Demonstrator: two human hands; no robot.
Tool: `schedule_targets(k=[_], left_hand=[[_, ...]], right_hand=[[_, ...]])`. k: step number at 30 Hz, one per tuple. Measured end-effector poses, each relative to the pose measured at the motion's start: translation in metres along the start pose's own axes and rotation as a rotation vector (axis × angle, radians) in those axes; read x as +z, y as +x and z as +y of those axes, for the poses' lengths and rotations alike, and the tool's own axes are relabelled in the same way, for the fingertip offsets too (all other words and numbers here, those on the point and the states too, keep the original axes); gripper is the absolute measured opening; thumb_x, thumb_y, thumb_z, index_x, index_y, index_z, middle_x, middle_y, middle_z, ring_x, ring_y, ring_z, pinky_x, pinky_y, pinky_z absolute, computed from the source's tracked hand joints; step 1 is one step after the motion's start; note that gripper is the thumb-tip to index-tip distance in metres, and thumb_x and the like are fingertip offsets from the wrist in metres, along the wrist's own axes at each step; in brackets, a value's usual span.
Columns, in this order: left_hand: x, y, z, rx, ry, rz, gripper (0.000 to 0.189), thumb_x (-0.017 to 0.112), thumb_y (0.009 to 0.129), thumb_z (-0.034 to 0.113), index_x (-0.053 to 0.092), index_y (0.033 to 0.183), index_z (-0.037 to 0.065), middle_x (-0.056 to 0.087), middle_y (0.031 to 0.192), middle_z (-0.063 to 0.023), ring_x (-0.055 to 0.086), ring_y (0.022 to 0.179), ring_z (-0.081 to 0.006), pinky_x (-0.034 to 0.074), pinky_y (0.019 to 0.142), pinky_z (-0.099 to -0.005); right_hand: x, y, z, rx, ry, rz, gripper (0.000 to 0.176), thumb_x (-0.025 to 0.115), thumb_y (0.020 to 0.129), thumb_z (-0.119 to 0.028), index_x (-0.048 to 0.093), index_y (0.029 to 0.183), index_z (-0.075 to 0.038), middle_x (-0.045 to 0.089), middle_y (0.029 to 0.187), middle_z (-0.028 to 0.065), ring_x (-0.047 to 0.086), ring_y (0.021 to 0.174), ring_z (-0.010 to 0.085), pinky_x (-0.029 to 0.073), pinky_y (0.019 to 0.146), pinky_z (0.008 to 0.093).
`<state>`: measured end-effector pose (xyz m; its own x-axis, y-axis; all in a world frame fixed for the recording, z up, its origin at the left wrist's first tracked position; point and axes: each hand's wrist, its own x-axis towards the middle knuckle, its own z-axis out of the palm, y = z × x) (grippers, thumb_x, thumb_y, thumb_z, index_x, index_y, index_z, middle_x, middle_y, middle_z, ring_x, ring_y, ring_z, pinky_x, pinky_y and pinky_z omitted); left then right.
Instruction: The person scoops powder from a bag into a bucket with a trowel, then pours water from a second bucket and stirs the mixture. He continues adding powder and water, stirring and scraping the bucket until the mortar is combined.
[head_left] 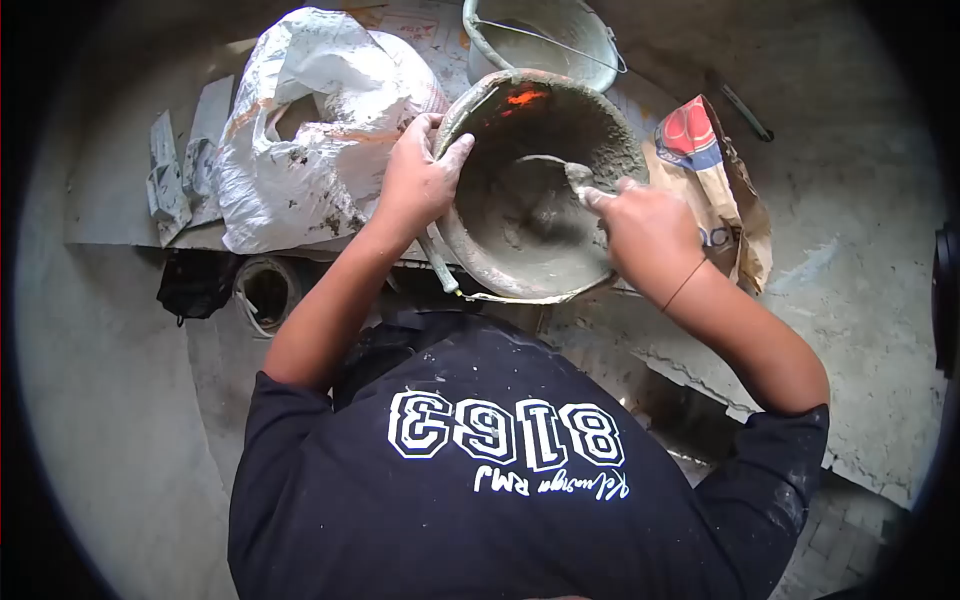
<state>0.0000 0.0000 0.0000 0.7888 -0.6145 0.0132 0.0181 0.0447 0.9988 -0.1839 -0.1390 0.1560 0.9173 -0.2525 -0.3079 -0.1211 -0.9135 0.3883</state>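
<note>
A mortar-caked bucket (470,240) stands tilted towards me, with wet grey mortar (510,225) in its bottom. My left hand (425,170) is closed over the bucket's left rim, thumb on the inside edge. Over the right side of the opening, my right hand (650,230) is closed round a mortar-smeared tool (577,175). Most of that tool is hidden by the hand and the mortar, so its exact kind does not show. The bucket's bail handle hangs on the near side, with a tube grip (438,265) at the left.
A white woven sack (290,190), partly open, lies left of the bucket. Behind stands a second bucket (485,50) with a wire handle. A torn paper bag (700,180) sits at the right. A small round container (265,295) and a black bag (197,283) are lower left.
</note>
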Motion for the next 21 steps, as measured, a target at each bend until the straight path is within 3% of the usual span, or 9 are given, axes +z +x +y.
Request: schedule_targets(k=[6,9,11,12,13,15,17,19,21], left_hand=[[0.003,-0.007,0.007,-0.017,0.031,0.014,0.037,0.068,0.090,0.019,0.056,0.114,-0.006,0.069,0.093,-0.0132,0.063,0.081,-0.0161,0.050,0.075,-0.0315],[-0.004,-0.007,0.015,-0.043,0.144,0.007,0.032,0.066,0.094,0.018,0.057,0.115,-0.005,0.067,0.099,-0.0082,0.060,0.087,-0.0102,0.048,0.078,-0.0247],[-0.019,-0.006,0.025,-0.021,0.380,0.069,0.029,0.066,0.093,0.023,0.063,0.111,-0.001,0.066,0.092,-0.0054,0.058,0.079,-0.0086,0.046,0.072,-0.0232],[-0.028,-0.005,0.030,0.098,0.397,0.147,0.026,0.065,0.093,0.023,0.067,0.108,0.002,0.066,0.089,-0.0072,0.058,0.075,-0.0127,0.045,0.070,-0.0266],[-0.045,-0.001,0.035,0.396,0.776,0.277,0.026,0.062,0.093,0.023,0.067,0.108,0.003,0.067,0.092,-0.0108,0.062,0.080,-0.0217,0.048,0.073,-0.0337],[-0.084,0.009,0.035,0.614,1.159,0.354,0.026,0.060,0.093,0.025,0.068,0.107,0.004,0.067,0.099,-0.0125,0.062,0.089,-0.0300,0.048,0.075,-0.0400],[-0.121,0.015,0.028,0.583,1.255,0.363,0.027,0.059,0.093,0.028,0.069,0.106,0.007,0.069,0.099,-0.0134,0.064,0.091,-0.0330,0.049,0.077,-0.0429],[-0.143,0.015,0.035,-0.065,1.308,0.105,0.027,0.058,0.092,0.030,0.070,0.105,0.009,0.069,0.095,-0.0162,0.066,0.089,-0.0353,0.050,0.078,-0.0450],[-0.164,0.007,0.035,-0.141,1.361,0.082,0.026,0.056,0.093,0.031,0.071,0.102,0.012,0.069,0.089,-0.0174,0.066,0.085,-0.0367,0.051,0.078,-0.0465]], right_hand=[[0.011,-0.023,0.027,0.040,0.117,0.121,0.031,0.066,0.080,-0.016,0.072,0.110,-0.021,0.064,0.084,0.0115,0.066,0.073,0.0263,0.052,0.063,0.0400],[0.008,-0.038,0.031,0.102,0.218,0.142,0.025,0.066,0.082,-0.022,0.072,0.107,-0.019,0.063,0.081,0.0112,0.066,0.071,0.0277,0.054,0.063,0.0404],[0.003,-0.043,0.045,0.138,0.325,0.105,0.030,0.070,0.081,-0.026,0.072,0.110,-0.020,0.067,0.085,0.0122,0.066,0.075,0.0315,0.053,0.067,0.0413],[-0.002,-0.048,0.050,0.185,0.478,0.075,0.031,0.070,0.081,-0.025,0.072,0.112,-0.019,0.068,0.090,0.0152,0.067,0.080,0.0324,0.053,0.071,0.0388],[-0.002,-0.051,0.055,0.221,0.633,0.036,0.032,0.070,0.082,-0.023,0.072,0.113,-0.017,0.069,0.095,0.0182,0.067,0.084,0.0333,0.053,0.076,0.0363],[0.018,-0.056,0.081,0.222,0.970,-0.030,0.036,0.069,0.082,-0.017,0.068,0.117,-0.007,0.070,0.105,0.0197,0.068,0.091,0.0273,0.050,0.084,0.0310],[0.021,-0.064,0.095,0.233,1.252,-0.075,0.037,0.066,0.085,-0.014,0.065,0.118,0.003,0.071,0.102,0.0141,0.064,0.091,0.0158,0.048,0.085,0.0277],[0.016,-0.069,0.093,0.246,1.377,-0.049,0.037,0.065,0.086,-0.014,0.064,0.118,0.005,0.070,0.101,0.0110,0.062,0.092,0.0133,0.047,0.084,0.0273],[0.009,-0.058,0.085,0.260,1.532,-0.037,0.037,0.064,0.087,-0.013,0.063,0.118,0.007,0.069,0.101,0.0078,0.060,0.092,0.0107,0.047,0.083,0.0270]])
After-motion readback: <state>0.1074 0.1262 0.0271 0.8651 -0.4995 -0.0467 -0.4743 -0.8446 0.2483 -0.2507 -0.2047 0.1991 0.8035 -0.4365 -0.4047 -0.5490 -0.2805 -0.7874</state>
